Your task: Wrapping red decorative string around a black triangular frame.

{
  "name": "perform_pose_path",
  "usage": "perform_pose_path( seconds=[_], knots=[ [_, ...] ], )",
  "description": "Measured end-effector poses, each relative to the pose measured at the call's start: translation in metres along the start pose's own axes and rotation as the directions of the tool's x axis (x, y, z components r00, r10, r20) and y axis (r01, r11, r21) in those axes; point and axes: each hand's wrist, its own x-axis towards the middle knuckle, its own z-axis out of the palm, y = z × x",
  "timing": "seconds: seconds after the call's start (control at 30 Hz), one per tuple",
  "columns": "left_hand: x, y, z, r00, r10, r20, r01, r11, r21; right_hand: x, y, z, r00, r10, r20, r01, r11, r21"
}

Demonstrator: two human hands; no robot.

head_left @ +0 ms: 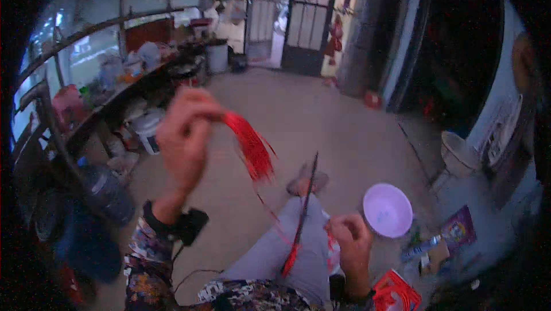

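My left hand [186,133] is raised to the left of my lap, its fingers pinching the top of a red bundle of thin strands [251,147]. The loose ends fan out and hang down to the right. One fine strand trails from the bundle toward a thin dark stick [305,210] that lies slanted along my grey trouser legs. Red material [291,259] is wrapped round the stick's near end. My right hand [351,239] is beside my right thigh with its fingers curled together; what they hold, if anything, is too small to make out.
A light purple basin [387,210] stands on the floor at the right, with a purple printed bag [459,229] beyond it. Red material [397,291] lies near my right forearm. A cluttered bench [132,84] runs along the left windows.
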Motion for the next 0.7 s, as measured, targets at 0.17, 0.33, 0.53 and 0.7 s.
perform_pose_path(
  seconds=[0.17, 0.33, 0.53, 0.7],
  knots=[
    [-0.009, -0.038, -0.019, 0.994, -0.073, -0.078, 0.087, 0.977, 0.194, 0.016, -0.001, 0.013, 1.000, -0.008, 0.027, 0.009, 1.000, -0.025],
    [-0.098, -0.083, -0.018, 0.839, -0.450, 0.305, 0.413, 0.892, 0.182, 0.018, 0.036, 0.014, 0.985, 0.159, 0.072, -0.151, 0.983, -0.106],
    [-0.146, -0.038, 0.029, 0.606, -0.541, 0.583, 0.644, 0.764, 0.040, 0.009, 0.049, 0.030, 0.964, 0.116, 0.240, -0.042, 0.955, -0.293],
    [-0.135, 0.004, 0.047, 0.367, -0.605, 0.706, 0.899, 0.425, -0.104, 0.006, 0.036, 0.039, 0.935, 0.015, 0.353, 0.164, 0.866, -0.472]
  ],
)
